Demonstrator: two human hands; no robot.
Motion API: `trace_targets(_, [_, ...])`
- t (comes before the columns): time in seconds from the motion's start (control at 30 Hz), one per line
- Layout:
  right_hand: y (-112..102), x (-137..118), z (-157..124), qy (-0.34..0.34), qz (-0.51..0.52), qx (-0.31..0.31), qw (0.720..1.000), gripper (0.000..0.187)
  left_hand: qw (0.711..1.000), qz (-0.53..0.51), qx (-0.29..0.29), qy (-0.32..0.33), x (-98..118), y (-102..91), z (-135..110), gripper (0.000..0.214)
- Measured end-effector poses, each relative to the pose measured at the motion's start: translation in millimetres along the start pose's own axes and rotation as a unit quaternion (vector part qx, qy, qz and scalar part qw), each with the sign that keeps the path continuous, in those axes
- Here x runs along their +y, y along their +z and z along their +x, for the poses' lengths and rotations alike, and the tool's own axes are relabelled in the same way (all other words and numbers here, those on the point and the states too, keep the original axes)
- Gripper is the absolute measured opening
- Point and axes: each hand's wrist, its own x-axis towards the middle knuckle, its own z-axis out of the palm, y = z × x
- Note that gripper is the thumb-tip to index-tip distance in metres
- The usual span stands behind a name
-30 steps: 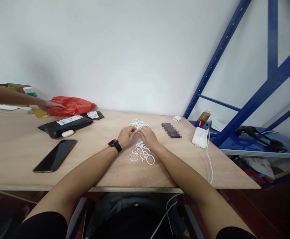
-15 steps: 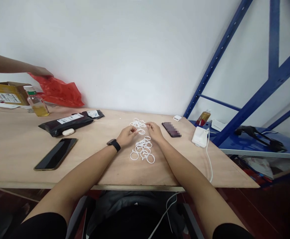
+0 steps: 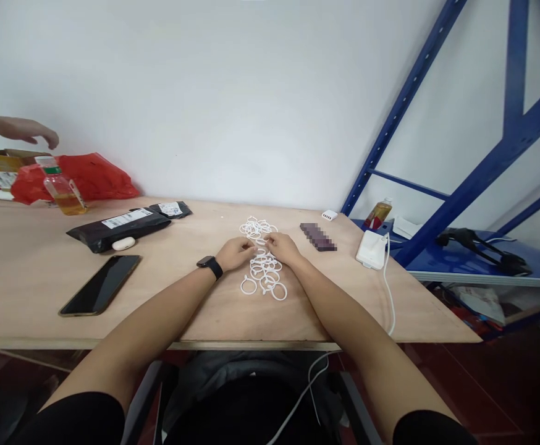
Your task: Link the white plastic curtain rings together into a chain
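Several white plastic rings with small tabs, like curtain rings, lie in two groups. The far pile (image 3: 253, 227) is just beyond my fingertips, and the near pile (image 3: 266, 272) is on the wrist side, overlapping loosely. My left hand (image 3: 236, 253), with a black watch on its wrist, pinches a white ring (image 3: 261, 253) between thumb and fingers. Opposite it, my right hand (image 3: 283, 248) has its fingers curled together at the rings between the hands; its fingertips partly hide what they grip.
Left are a phone (image 3: 101, 285), a white earbud case (image 3: 123, 243), a black parcel (image 3: 120, 227), a bottle (image 3: 63, 191) and a red bag (image 3: 96, 176). Another person's hand (image 3: 31, 131) hovers there. Right are a second phone (image 3: 318, 237), a white power bank (image 3: 371, 250) and a blue rack (image 3: 409, 105).
Both my hands have come slightly nearer, toward the near pile, and my right hand has left the far pile. The other person's hand has let go of the red bag, which has sagged leftward.
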Motion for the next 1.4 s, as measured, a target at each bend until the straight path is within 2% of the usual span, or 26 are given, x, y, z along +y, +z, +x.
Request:
trace_targets(0.13, [0, -11, -6, -0.036, 0.11, 0.06, 0.992, 0.026, 0.997, -0.017, 0.061, -0.038, -9, 1.9, 5, 0.031])
trace_targets(0.3, [3, -22, -6, 0.015, 0.297, 0.095, 0.95, 0.03, 0.995, -0.083, 0.039, -0.027, -9, 1.0, 8, 0.034])
trace_targets(0.47, [8, -27, -5, 0.057, 0.459, 0.042, 0.885, 0.045, 0.989, -0.146, 0.018, -0.008, 1, 5.1, 7, 0.035])
trace_targets(0.57, [8, -32, -6, 0.055, 0.481, 0.023, 0.875, 0.051, 0.987, -0.153, 0.041, -0.018, 4, 5.4, 6, 0.033])
trace_targets(0.63, [7, -35, -7, 0.049, 0.48, 0.016, 0.876, 0.056, 0.985, -0.162, 0.047, -0.024, 3, 3.2, 6, 0.033])
trace_targets(0.83, [4, -30, -6, 0.026, 0.476, -0.044, 0.878, 0.063, 0.985, -0.172, 0.011, -0.027, -2, -0.9, 7, 0.036])
trace_targets(0.9, [4, -24, -5, 0.016, 0.449, -0.05, 0.892, 0.06, 0.986, -0.165, 0.0, -0.026, -6, 0.9, 8, 0.033])
trace_targets(1.03, [2, -11, -7, -0.003, 0.318, -0.05, 0.947, 0.049, 0.996, -0.088, 0.008, -0.015, -14, 3.0, 7, 0.036])
trace_targets(1.13, [-2, 2, -6, 0.002, 0.224, -0.016, 0.974, 0.043, 1.0, 0.005, -0.007, 0.014, -18, 2.1, 5, 0.039])
trace_targets(1.27, [-2, 20, 4, -0.012, 0.101, 0.02, 0.995, 0.042, 0.994, 0.073, -0.055, 0.052, -14, 2.6, 4, 0.039])
trace_targets(1.4, [5, 29, 19, -0.07, 0.036, -0.022, 0.997, 0.045, 0.989, 0.058, -0.111, 0.081, -4, 4.2, 2, 0.042])
